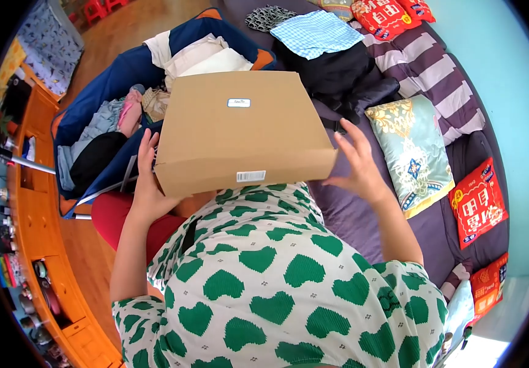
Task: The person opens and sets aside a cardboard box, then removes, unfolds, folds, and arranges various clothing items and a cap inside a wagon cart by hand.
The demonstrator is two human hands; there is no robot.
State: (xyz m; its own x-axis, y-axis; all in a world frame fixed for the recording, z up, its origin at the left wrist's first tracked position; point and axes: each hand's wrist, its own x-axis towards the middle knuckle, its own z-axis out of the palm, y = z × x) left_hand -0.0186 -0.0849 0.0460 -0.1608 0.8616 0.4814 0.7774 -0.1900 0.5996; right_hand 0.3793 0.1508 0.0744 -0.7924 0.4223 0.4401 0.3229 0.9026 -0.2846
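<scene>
A closed brown cardboard box (240, 132) is in front of my torso, with a small label on top and a barcode sticker (251, 176) on its near side. My left hand (149, 181) presses along the box's left side, fingers pointing up and thumb at the lower near edge. At the right near corner, my right hand (357, 161) has its fingers spread, with fingertips and thumb against the box and the palm off it. What lies under the box is mostly hidden.
Beyond the box stands a blue fabric bin (126, 70) of folded clothes. On the right, a dark sofa (350, 214) carries a patterned cushion (411, 153), red packages (479, 202) and a black bag (326, 67). An orange wooden cabinet (38, 214) is on the left.
</scene>
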